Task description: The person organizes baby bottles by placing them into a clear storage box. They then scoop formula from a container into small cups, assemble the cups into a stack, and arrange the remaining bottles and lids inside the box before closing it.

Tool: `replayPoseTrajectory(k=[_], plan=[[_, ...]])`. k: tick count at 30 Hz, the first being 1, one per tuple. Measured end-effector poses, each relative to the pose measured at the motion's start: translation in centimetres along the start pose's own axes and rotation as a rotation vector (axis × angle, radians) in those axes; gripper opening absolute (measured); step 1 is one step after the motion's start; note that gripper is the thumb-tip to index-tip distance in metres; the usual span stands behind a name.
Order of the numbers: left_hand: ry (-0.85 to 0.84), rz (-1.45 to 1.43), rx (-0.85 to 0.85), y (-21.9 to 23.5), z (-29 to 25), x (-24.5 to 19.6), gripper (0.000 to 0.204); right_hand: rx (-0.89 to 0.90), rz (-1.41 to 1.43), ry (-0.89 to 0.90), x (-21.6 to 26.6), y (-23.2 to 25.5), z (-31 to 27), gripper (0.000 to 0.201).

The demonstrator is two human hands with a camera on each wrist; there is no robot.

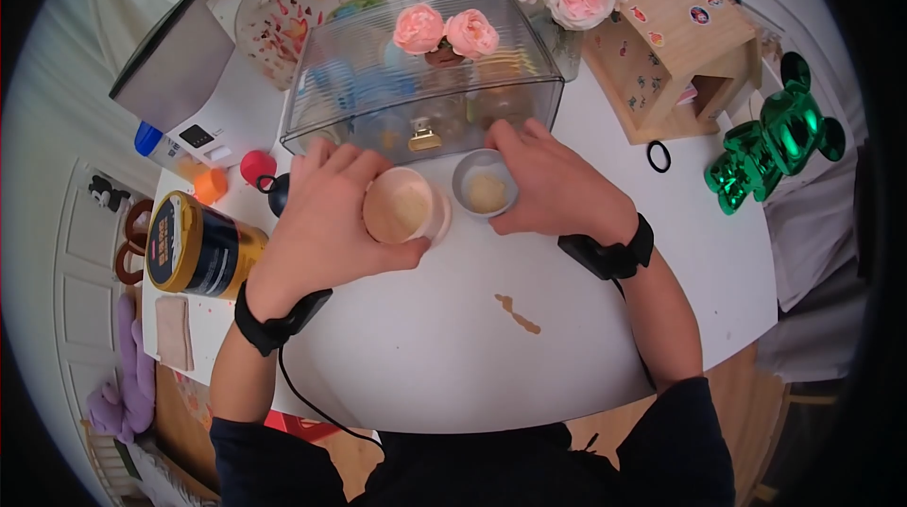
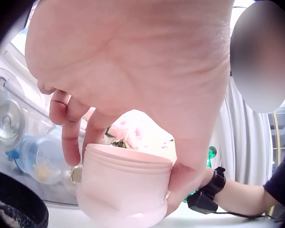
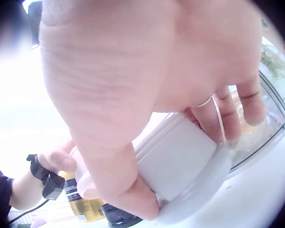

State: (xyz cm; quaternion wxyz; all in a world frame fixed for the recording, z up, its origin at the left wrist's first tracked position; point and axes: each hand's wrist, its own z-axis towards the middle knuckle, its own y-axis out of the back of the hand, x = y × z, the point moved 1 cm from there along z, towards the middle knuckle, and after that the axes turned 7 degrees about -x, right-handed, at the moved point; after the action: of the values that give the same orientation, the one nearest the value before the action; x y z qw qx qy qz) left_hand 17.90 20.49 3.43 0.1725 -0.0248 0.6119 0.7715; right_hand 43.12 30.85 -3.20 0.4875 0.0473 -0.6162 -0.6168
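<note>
My left hand (image 1: pixel 331 219) grips a pink jar (image 2: pixel 126 185), thumb on the near side and fingers on the far side. Screw threads ring its uncovered mouth, and pale beige powder (image 1: pixel 412 208) lies inside. Just to the right, my right hand (image 1: pixel 572 188) holds a smaller grey-white jar (image 3: pixel 178 159) between thumb and fingers. It too is uncovered, with similar powder (image 1: pixel 487 193) at the bottom. The two jars are side by side over the white table (image 1: pixel 453 365), mouths facing up in the head view.
Behind the hands stands a clear storage box (image 1: pixel 378 96) with a gold latch. A yellow-lidded tub (image 1: pixel 213 247), a dark round object (image 1: pixel 277 195) and a folded cloth (image 1: pixel 174 332) are on the left. To the right are a wooden house (image 1: pixel 652 44) and a green figurine (image 1: pixel 770 138). A brown smear (image 1: pixel 518 315) marks the tabletop.
</note>
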Motion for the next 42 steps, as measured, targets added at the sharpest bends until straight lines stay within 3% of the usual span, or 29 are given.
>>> replayPoseTrajectory(k=[4, 10, 16, 31, 42], plan=[[0.059, -0.104, -0.14, 1.6, 0.0, -0.5, 0.067, -0.113, 0.163, 0.054, 1.9, 0.1, 0.1, 0.069], [0.188, -0.106, -0.156, 2.2, 0.2, -0.8, 0.07, -0.312, 0.155, 0.173, 3.2, -0.9, 0.2, 0.072], [0.302, -0.458, -0.035, 2.0, -0.3, 0.2, 0.058, -0.312, 0.181, 0.172, 3.3, -2.0, 0.2, 0.071], [0.392, -0.523, 0.011, 2.9, -0.5, -0.5, 0.055, -0.306, 0.171, 0.197, 4.1, -1.9, 0.1, 0.072], [0.275, -0.522, 0.046, 3.4, -0.8, 0.3, 0.062, -0.174, 0.159, 0.155, 4.9, -0.9, 0.0, 0.066]])
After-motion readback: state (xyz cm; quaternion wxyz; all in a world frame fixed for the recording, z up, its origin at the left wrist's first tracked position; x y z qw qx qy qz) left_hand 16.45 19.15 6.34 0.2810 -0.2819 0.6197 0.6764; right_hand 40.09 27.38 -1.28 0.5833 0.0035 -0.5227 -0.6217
